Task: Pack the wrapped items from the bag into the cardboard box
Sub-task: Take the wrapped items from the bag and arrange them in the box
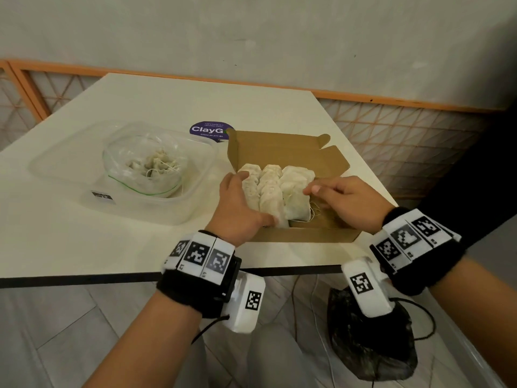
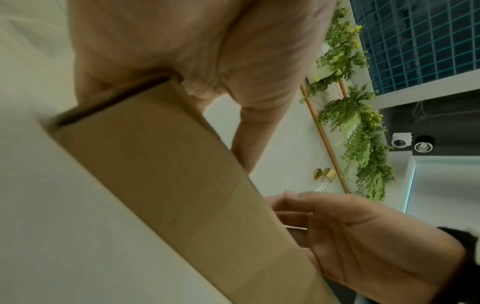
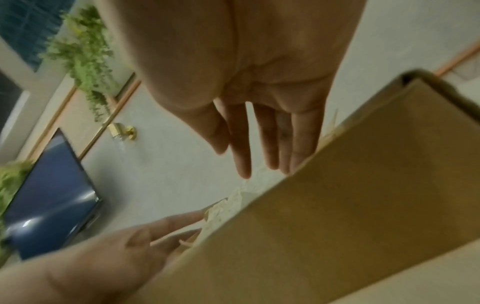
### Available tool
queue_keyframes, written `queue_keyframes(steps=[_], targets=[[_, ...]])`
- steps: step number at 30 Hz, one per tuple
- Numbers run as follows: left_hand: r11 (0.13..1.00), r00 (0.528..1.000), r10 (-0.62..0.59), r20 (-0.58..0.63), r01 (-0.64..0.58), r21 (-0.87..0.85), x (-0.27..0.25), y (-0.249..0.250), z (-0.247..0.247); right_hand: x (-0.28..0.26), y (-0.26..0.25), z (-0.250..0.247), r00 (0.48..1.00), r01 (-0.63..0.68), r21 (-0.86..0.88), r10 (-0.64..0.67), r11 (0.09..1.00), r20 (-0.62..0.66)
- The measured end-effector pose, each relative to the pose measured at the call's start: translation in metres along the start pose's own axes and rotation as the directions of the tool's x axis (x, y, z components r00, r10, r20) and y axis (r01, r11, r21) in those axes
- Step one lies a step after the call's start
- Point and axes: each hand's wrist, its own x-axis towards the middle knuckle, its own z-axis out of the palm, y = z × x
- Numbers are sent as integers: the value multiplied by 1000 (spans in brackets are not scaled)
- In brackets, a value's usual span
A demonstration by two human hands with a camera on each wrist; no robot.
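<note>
An open brown cardboard box (image 1: 279, 149) lies on the white table, right of centre. Three rows of pale wrapped items (image 1: 277, 186) fill its left part. My left hand (image 1: 240, 197) presses against the left side of the rows, its thumb at their near end. My right hand (image 1: 344, 197) rests its straight fingers on the right row. A clear zip bag (image 1: 145, 166) with more wrapped items sits to the left. The left wrist view shows my left hand (image 2: 182, 41), the box wall (image 2: 168, 164) and my right hand (image 2: 363, 236). In the right wrist view my right hand (image 3: 246, 82) hangs over the box (image 3: 337, 205), my left hand (image 3: 103, 257) beside the items (image 3: 233, 201).
The bag lies in a clear plastic container (image 1: 70, 163) on the table's left. A purple round sticker (image 1: 211, 130) sits behind the box. The table's near edge (image 1: 84, 280) runs just under my wrists. A dark plastic bag (image 1: 369, 345) lies on the floor below.
</note>
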Motion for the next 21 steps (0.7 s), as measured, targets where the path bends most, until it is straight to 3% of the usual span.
queue_keyframes(steps=[3,6,8,9,14,18,21], targets=[[998,999,-35,15,34,51,4,-5,-2,13,5,1,993,-113,249,118,962,-3],[999,999,-38,6,38,37,3,-9,0,19,5,1,955,-271,649,281,711,92],[998,998,-56,10,56,-13,4,-10,-1,19,6,5,945,-294,723,304,625,122],[996,997,-75,20,76,-52,5,-10,-2,18,6,8,945,-286,721,310,631,104],[967,990,-136,25,138,-214,10,-5,-1,24,9,20,941,-270,461,333,845,-60],[994,994,-86,-65,81,-78,7,-10,7,26,4,24,938,-324,123,335,938,-84],[998,994,-57,-95,55,-24,8,-13,9,29,3,27,936,-330,77,337,941,-106]])
